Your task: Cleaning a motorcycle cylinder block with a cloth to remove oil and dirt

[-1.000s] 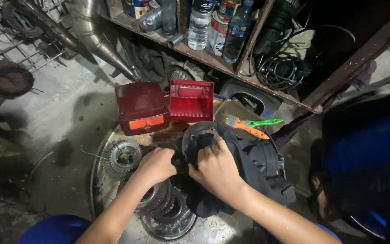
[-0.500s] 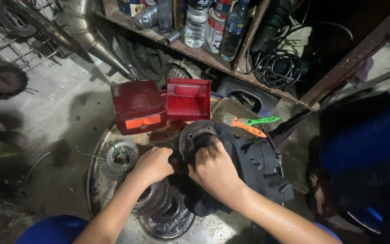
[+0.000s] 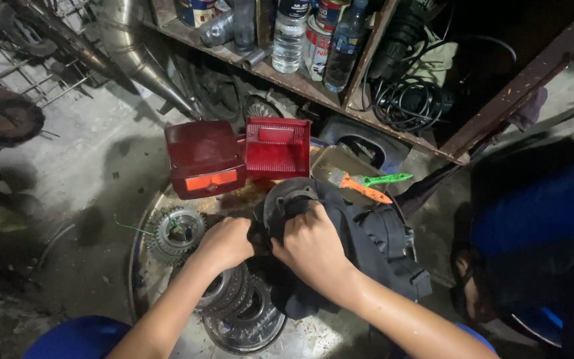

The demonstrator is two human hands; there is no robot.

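Hands met over a round dark metal part (image 3: 291, 199), a drum-like disc resting near the middle of a shallow metal tray (image 3: 142, 252) on the concrete floor. Right hand (image 3: 313, 247) was closed over a dark cloth (image 3: 367, 252), pressing it against the near edge of the disc; fingers curled tight, knuckles up. Left hand (image 3: 226, 242) was also curled shut, gripping the disc's left side or the cloth bunched there; which of the two could not be told.

Doing this well, by my reading: the left hand should brace the disc firmly while the right works the cloth round the rim in short strokes, keeping the fabric clear of the toothed sprocket (image 3: 177, 229) just left of the hands and the stacked ring plates (image 3: 244, 312) below the wrists.

Around the work: a red lamp housing (image 3: 206, 158) and its red lens cover (image 3: 278, 147) at the far edge of the tray; a paintbrush with an orange and green handle (image 3: 367, 185) lying in a small metal pan (image 3: 340, 165) to the right.

Hard to make out: the disc's lower half sat under both hands; fingertips hidden; the right of the frame fell into deep shadow.
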